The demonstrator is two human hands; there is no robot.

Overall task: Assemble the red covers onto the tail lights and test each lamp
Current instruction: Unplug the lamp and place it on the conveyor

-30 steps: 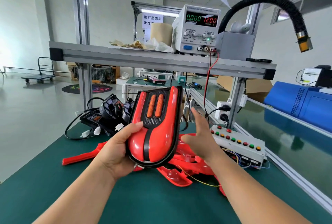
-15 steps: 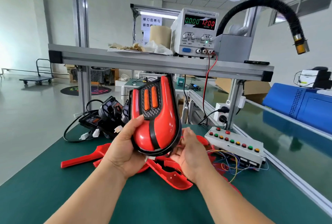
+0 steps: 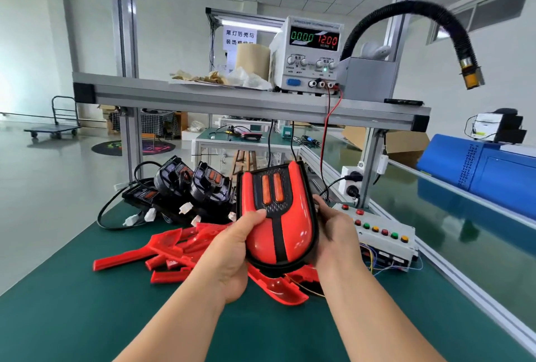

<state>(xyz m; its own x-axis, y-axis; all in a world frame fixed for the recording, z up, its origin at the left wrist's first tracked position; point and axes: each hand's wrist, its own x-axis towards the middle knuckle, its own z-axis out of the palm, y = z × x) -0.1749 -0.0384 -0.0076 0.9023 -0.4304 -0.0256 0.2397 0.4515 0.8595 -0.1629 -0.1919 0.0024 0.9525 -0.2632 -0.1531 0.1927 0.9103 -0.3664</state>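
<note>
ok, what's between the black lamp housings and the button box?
Head view: the covered tail light, gripped by the left hand and right hand, is between the black lamp housings and the button box. Loose red covers lie below it.

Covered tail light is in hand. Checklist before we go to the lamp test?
1. Red cover seated on the tail light: ok on the visible face; the back is hidden, cannot tell.
2. Grip: left hand and right hand both hold the lamp: ok.
3. Power supply shows 12.00 on the voltage display: ok.
4. Current display reads 0.000, so the lamp likely draws nothing: not ok for a test.
5. Lamp connector plugged in: cannot tell, hidden behind the lamp.
6. Button box sits beside the right hand, nothing lying on it: ok.
</note>
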